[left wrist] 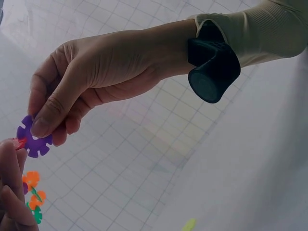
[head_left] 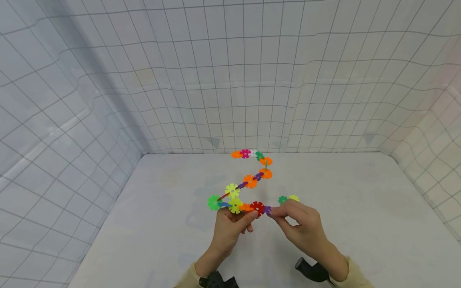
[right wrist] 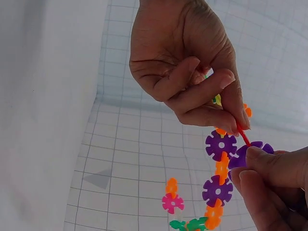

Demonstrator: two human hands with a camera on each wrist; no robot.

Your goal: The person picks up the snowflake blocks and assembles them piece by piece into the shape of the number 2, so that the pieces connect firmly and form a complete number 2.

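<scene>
A bent chain of slotted plastic snowflake discs, orange, pink, purple, yellow, green and blue, trails away from my hands in the head view. My left hand (head_left: 230, 230) pinches the red snowflake disc (head_left: 257, 208) at the chain's near end. With thumb and finger, my right hand (head_left: 306, 228) pinches a purple snowflake disc (head_left: 267, 210), which meets the red one edge to edge. In the left wrist view the purple disc (left wrist: 40, 146) faces the camera. The red disc (right wrist: 244, 136) shows edge-on in the right wrist view; how deep the slots engage is hidden.
Behind my right hand lie a green disc (head_left: 282, 199) and a yellow disc (head_left: 294, 198) on the white tabletop (head_left: 162, 240). White walls with a grid net (head_left: 252, 92) surround the table at the back and sides. A dark camera mount (head_left: 311, 270) sits on my right wrist.
</scene>
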